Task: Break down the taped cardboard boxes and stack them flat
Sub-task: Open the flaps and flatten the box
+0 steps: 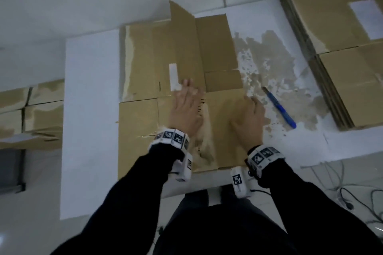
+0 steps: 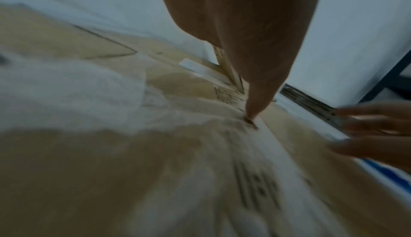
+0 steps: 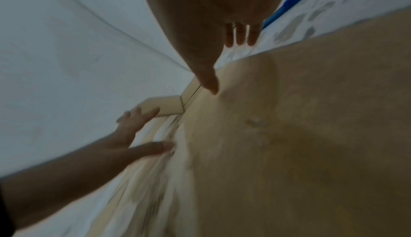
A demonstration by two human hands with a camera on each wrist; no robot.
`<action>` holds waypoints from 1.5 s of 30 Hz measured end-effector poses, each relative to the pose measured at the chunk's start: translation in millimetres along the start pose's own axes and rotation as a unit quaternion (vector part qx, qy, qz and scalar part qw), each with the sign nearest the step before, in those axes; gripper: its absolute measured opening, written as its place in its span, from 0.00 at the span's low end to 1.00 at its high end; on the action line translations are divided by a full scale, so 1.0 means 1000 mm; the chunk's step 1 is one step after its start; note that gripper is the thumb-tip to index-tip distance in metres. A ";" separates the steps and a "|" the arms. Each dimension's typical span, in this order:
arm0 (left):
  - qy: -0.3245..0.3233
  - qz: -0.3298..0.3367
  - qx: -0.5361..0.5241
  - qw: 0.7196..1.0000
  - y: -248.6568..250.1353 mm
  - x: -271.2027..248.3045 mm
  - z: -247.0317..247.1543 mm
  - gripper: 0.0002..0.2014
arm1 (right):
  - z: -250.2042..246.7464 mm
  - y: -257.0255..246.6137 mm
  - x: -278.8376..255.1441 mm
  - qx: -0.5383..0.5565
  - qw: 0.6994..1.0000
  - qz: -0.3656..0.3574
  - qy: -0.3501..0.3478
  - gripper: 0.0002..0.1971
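Note:
A flattened brown cardboard box (image 1: 145, 80) with shiny tape strips lies on the white table (image 1: 91, 109), one flap (image 1: 180, 33) standing up at its far side. My left hand (image 1: 186, 107) lies flat on the box's middle, fingers straight, near a white label (image 1: 173, 76). My right hand (image 1: 249, 118) presses flat on the box's right part by its edge. In the left wrist view the left hand (image 2: 251, 50) bears down on the printed cardboard (image 2: 155, 179). In the right wrist view the right hand (image 3: 213, 29) hovers low over the cardboard (image 3: 300, 135), fingers straight.
A blue utility knife (image 1: 279, 107) lies on the table just right of my right hand, on a scuffed patch. A stack of flat boxes (image 1: 339, 51) sits at the far right. Taped boxes (image 1: 31, 114) stand left of the table. Cables (image 1: 352, 192) trail on the floor.

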State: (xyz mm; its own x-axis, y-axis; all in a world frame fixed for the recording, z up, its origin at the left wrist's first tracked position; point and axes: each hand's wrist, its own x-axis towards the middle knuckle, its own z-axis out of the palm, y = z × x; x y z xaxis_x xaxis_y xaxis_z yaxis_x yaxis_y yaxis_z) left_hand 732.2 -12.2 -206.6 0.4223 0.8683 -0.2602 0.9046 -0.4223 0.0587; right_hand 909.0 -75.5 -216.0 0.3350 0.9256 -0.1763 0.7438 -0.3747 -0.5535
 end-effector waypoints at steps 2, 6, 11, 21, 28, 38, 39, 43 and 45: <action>-0.039 0.012 -0.030 0.999 0.005 -0.007 0.013 0.36 | 0.027 -0.022 -0.002 -0.087 0.988 -0.125 -0.036 0.25; -0.094 -0.019 -0.083 0.992 -0.034 -0.018 0.039 0.37 | 0.057 -0.032 -0.008 -0.162 0.957 -0.156 -0.184 0.35; -0.048 -0.065 -0.135 0.987 -0.103 -0.047 0.052 0.34 | 0.031 0.005 -0.004 -0.189 0.965 -0.099 -0.151 0.33; 0.057 -0.102 -0.144 0.983 -0.107 0.081 -0.025 0.26 | 0.044 -0.106 0.131 -0.134 0.975 -0.103 -0.145 0.30; -0.058 -0.099 -0.112 0.987 -0.106 0.127 0.004 0.34 | 0.088 -0.110 0.157 -0.255 0.944 -0.153 -0.145 0.31; 0.032 -0.339 -0.237 0.910 -0.145 0.013 0.010 0.36 | 0.027 -0.045 0.112 -0.135 0.982 -0.065 -0.112 0.30; 0.061 -0.374 -0.258 0.889 -0.145 0.002 0.015 0.35 | 0.023 -0.035 0.097 -0.101 0.992 -0.036 -0.072 0.28; 0.150 -0.513 -0.370 0.760 -0.142 -0.005 0.010 0.33 | 0.016 -0.020 0.074 0.022 0.992 0.110 0.051 0.25; 0.113 -0.509 -0.438 0.732 -0.152 -0.006 0.004 0.30 | 0.009 -0.022 0.083 0.085 0.980 0.176 0.048 0.25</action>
State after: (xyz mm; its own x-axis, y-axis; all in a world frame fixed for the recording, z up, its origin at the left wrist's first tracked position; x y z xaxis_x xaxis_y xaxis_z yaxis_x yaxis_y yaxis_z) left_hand 591.8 45.3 -218.2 -0.5875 0.6803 -0.4382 0.4066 0.7164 0.5669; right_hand 915.0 10.0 -225.4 0.6126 0.7281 -0.3074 0.4685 -0.6478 -0.6008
